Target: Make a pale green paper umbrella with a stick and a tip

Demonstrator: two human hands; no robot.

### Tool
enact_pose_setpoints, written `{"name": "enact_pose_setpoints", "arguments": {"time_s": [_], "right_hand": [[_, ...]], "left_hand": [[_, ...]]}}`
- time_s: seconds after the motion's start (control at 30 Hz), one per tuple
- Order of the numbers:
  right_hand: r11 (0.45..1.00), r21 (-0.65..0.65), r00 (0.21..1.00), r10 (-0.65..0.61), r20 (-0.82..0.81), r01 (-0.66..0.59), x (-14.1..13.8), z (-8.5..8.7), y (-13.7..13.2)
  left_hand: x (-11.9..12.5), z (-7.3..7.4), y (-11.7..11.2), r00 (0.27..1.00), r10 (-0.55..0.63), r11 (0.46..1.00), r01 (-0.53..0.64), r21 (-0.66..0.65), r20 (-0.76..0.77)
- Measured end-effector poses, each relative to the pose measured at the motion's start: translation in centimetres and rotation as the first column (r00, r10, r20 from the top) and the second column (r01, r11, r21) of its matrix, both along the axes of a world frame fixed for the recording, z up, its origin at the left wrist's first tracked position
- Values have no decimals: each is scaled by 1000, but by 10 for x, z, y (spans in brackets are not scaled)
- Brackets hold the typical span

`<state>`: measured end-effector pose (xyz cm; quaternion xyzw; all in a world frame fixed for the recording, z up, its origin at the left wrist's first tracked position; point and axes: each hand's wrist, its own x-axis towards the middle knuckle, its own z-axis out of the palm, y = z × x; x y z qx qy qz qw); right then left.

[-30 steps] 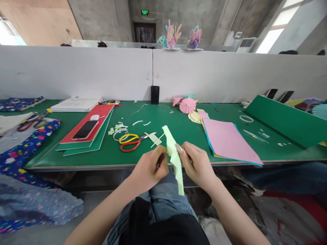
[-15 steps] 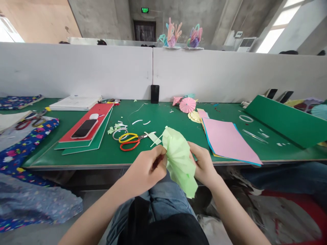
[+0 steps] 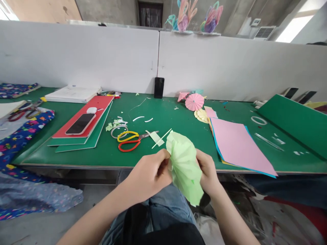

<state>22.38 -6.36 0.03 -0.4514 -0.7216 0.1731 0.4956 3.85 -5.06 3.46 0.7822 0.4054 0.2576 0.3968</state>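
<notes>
Over my lap, just off the table's front edge, I hold a pleated light-green paper umbrella top point(image 3: 185, 166) between both hands. My left hand point(image 3: 153, 170) pinches its left edge with thumb and finger. At the right side my right hand point(image 3: 207, 172) grips it, with its fingertips partly hidden behind the paper. Scissors point(image 3: 131, 140) with one yellow and one red handle lie on the table beyond my left hand. A green paper strip point(image 3: 155, 137) and a thin pale stick point(image 3: 162, 139) lie by their blades.
Pink paper sheets point(image 3: 240, 143) lie at the right, with a pink paper umbrella point(image 3: 194, 101) behind. Left of the scissors are a tape roll point(image 3: 119, 131) and paper scraps. A phone point(image 3: 81, 123) rests on red board. Another phone point(image 3: 159, 87) leans against the white partition point(image 3: 102, 58).
The camera view has tipped down and shifted slightly left. Both hands keep hold of the green paper, which has hardly changed its pose.
</notes>
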Motion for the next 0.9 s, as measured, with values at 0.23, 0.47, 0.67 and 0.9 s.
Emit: {"name": "enact_pose_setpoints", "arguments": {"time_s": [0.23, 0.47, 0.67, 0.9], "right_hand": [[996, -91, 1000, 0, -22, -2, 4, -16, 32], [986, -159, 998, -47, -34, 41, 15, -35, 60], [978, -204, 999, -50, -16, 46, 20, -49, 77], [976, -211, 998, -59, 1, 58, 22, -56, 84]], "left_hand": [[3, -12, 37, 1000, -4, 998, 3, -66, -18], [11, -31, 73, 998, -42, 987, 33, -154, -53], [12, -42, 93, 998, -57, 965, 47, -259, -31], [10, -48, 102, 998, -64, 948, 63, -311, 9]]}}
